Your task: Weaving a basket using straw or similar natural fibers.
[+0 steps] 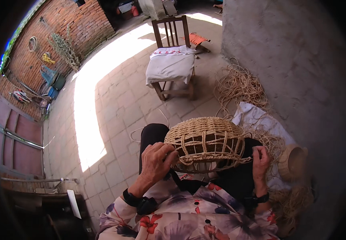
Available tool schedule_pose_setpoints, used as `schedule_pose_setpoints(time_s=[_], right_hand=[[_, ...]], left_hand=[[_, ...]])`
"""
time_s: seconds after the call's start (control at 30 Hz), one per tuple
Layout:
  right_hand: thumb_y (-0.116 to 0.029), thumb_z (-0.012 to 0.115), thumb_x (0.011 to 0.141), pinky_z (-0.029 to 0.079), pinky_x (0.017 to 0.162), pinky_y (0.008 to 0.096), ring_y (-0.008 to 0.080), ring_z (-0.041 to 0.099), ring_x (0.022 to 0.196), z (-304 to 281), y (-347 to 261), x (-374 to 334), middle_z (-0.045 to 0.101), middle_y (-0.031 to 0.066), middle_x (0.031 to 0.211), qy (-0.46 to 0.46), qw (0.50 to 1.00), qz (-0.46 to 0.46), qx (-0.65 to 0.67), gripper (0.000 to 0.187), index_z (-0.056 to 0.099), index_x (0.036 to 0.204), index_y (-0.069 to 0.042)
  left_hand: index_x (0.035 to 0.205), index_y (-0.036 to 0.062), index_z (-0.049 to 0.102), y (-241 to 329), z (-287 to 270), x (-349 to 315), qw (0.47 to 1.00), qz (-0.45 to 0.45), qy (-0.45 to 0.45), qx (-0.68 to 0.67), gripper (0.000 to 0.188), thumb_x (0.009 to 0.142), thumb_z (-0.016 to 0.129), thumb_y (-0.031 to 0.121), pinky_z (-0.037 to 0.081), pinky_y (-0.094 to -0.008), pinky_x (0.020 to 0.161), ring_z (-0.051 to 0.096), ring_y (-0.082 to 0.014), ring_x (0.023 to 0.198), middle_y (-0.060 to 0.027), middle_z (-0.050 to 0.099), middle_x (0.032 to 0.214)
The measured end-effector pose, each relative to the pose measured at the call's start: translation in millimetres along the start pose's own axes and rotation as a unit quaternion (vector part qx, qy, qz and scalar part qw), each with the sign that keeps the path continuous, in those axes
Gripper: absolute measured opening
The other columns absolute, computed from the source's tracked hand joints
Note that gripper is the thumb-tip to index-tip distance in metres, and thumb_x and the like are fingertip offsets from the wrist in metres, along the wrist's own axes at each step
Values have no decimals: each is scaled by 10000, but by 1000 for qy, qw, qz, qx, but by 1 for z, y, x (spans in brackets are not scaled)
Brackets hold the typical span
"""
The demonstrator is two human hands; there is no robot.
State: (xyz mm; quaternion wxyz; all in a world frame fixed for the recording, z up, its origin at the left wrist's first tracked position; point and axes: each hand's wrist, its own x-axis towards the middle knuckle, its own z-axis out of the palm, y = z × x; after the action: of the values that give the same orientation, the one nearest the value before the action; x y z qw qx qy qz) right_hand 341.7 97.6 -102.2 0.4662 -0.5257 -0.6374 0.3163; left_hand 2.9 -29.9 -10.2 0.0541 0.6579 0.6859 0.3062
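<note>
A woven basket (205, 130) of tan twisted cord rests tilted across my lap. Its far part is tightly woven, while an openwork band of upright cords runs round the near part to a braided rim. My left hand (154, 161) is closed on the left side of that rim, thumb toward me. Off the basket's right edge, my right hand (262, 162) pinches a cord strand (245, 160) that comes from the rim. The far fingers of both hands are partly hidden. Dark trousers show beneath the basket.
Loose tan cord (243, 86) lies heaped by the grey wall (289, 60), partly on a white cloth (257, 116). A small round woven basket (293, 162) stands at my right. Ahead is a wooden chair (171, 66) draped in white cloth, with an orange-topped stool (197, 39) behind it.
</note>
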Motion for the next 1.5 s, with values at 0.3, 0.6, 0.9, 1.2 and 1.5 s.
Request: schedule_pose_setpoints(time_s=[0.3,0.6,0.9,1.2,1.5], right_hand=[[-121,592,963,435,625,242,65,503,665,32,-23,14,594,-4,735,-63,995,1,81,140,632,906,1],[-259,535,999,278,528,312,108,292,603,54,-46,15,315,12,625,-116,992,-52,3,403,387,700,-31],[-384,394,993,279,589,319,131,335,645,13,-65,-12,355,37,671,-39,986,-5,-163,437,396,727,-38],[-465,307,993,276,579,358,153,347,612,-22,-46,-50,378,48,649,-3,973,5,-230,522,452,735,-35],[-410,422,1011,320,588,271,91,408,637,-46,3,-40,497,-7,751,54,989,129,-51,397,555,831,-82]], left_hand=[[779,-22,619,30,-34,-13,996,-89,18,-16,168,880,635,111,462,-391,578,607,-316,630,-145,582,701],[794,-47,634,-13,-33,-30,967,-174,-11,-185,259,924,630,177,452,-370,584,603,-300,614,-165,596,695],[1024,30,669,-144,-12,-66,837,-365,116,-391,183,981,578,184,448,-237,675,547,-91,729,-3,602,794],[1377,-7,499,-164,35,-340,721,-491,-253,-418,633,964,575,467,349,-338,1096,488,-238,1285,-163,552,1365],[1484,58,351,-120,16,-439,806,-361,-289,-370,843,869,631,562,396,-352,1061,452,-259,1312,-158,467,1428]])
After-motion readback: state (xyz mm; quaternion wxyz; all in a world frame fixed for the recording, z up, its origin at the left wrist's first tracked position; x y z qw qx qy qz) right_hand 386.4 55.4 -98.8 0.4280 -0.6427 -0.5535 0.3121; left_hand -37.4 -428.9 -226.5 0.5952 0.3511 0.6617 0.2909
